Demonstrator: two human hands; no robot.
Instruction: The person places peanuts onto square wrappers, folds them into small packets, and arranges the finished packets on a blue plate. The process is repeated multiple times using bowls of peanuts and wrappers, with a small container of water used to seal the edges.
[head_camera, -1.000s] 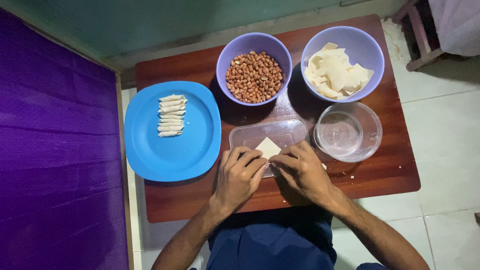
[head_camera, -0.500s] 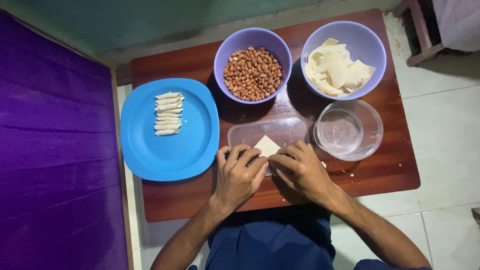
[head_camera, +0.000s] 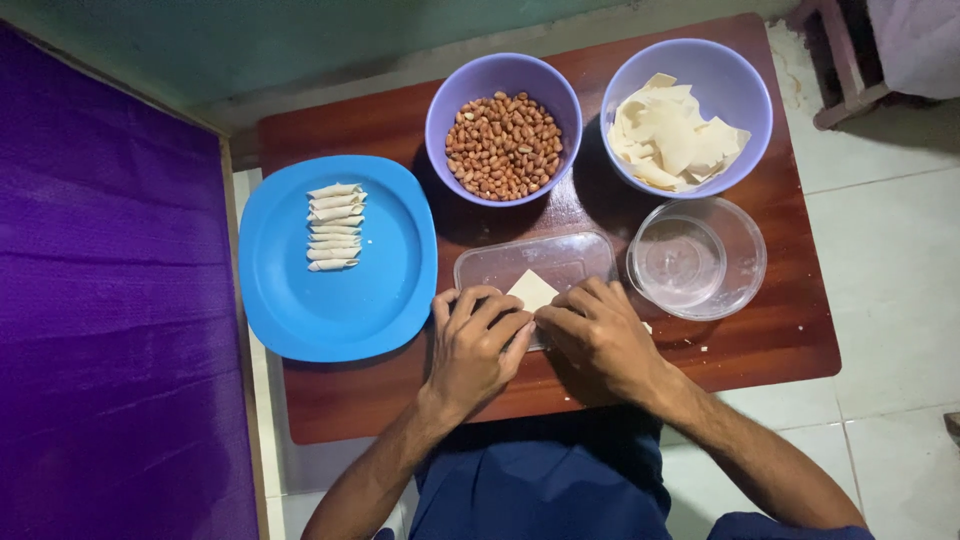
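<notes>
Both hands work at the tabletop's near edge: the left hand (head_camera: 478, 345) and right hand (head_camera: 598, 338) each close a narrow fingertip grip on the pale dough wrapper (head_camera: 532, 291) lying on the clear flat tray (head_camera: 535, 262); rolling well likely needs even pressure from both sides. Along the far edge, one purple bowl (head_camera: 503, 128) holds peanuts, the other bowl (head_camera: 690, 115) wrappers; the blue plate (head_camera: 340, 260) at the left edge carries finished rolls (head_camera: 334, 227), and the glass bowl (head_camera: 697, 258) looks empty.

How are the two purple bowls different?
The left purple bowl holds small brown peanuts; the right purple bowl holds pale flat wrapper pieces. The peanuts fill their bowl evenly, while the wrappers sit heaped to one side, leaving bare wall. Both are round, purple and upright at the far edge of the wooden table.
</notes>
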